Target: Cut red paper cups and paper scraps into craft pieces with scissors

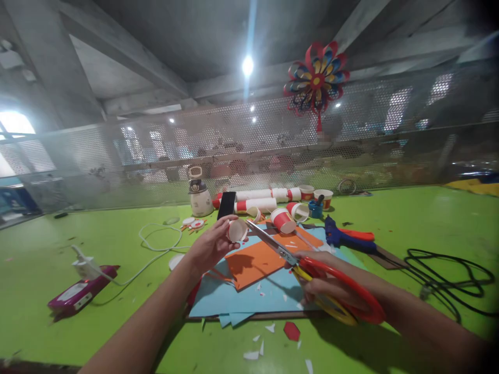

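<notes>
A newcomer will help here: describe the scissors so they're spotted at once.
On the green table, find the light-blue paper. Over its right side, the right hand holds the scissors; one red handle loop and one yellow set them apart.

Left hand [212, 240] and right hand [331, 256] are bare; the left forearm [156, 306], tapering to the wrist, is uncovered towards the bench's [58, 337] near edge; the right forearm [413, 311] likewise.

Hands [211, 240]: 2. Scissors [287, 254]: 1 pair. White cup piece [236, 230] in fingers: 1. Phone [226, 205]: 1. Glue gun [346, 239]: 1. Power strip [80, 297]: 1. Flower ornament [316, 81]: 1.
</notes>
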The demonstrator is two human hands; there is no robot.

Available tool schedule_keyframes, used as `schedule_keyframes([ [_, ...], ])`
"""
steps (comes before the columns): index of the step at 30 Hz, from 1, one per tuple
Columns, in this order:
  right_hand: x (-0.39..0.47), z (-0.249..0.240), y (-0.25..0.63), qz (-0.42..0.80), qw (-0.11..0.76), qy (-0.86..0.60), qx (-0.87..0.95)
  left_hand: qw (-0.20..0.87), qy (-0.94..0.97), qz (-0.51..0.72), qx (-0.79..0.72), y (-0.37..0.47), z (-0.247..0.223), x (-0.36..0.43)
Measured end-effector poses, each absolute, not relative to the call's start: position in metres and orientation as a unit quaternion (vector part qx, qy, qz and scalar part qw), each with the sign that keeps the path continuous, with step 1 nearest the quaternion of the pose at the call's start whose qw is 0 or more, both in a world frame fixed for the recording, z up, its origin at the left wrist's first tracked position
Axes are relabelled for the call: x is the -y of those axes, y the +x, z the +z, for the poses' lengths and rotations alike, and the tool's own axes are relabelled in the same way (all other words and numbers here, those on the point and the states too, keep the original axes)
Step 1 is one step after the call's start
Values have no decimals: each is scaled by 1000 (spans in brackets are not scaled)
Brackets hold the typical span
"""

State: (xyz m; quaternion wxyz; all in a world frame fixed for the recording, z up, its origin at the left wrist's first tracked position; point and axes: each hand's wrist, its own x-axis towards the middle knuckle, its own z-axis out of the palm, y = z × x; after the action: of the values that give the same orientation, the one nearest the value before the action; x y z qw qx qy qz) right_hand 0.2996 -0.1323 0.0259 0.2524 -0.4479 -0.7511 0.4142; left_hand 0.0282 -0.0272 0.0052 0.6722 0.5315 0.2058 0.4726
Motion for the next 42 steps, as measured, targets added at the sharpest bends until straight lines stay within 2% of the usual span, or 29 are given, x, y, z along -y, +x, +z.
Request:
schedule_keyframes([
  [4, 131, 17, 304, 423, 236, -447, 752, 692, 523, 458, -194, 27, 5, 28],
  [11, 132, 11, 304, 370, 229, -469, 769, 688, 531, 456, -193, 27, 4, 28],
  [22, 128, 9, 299, 341, 216, -421, 813, 687, 547, 431, -208, 33, 7, 35],
  [30, 125, 4, 294, 326, 243, -416, 814, 657, 572, 439, -221, 34, 6, 34],
  [42, 127, 5, 292, 315, 268, -431, 802, 681, 559, 421, -216, 32, 1, 28],
])
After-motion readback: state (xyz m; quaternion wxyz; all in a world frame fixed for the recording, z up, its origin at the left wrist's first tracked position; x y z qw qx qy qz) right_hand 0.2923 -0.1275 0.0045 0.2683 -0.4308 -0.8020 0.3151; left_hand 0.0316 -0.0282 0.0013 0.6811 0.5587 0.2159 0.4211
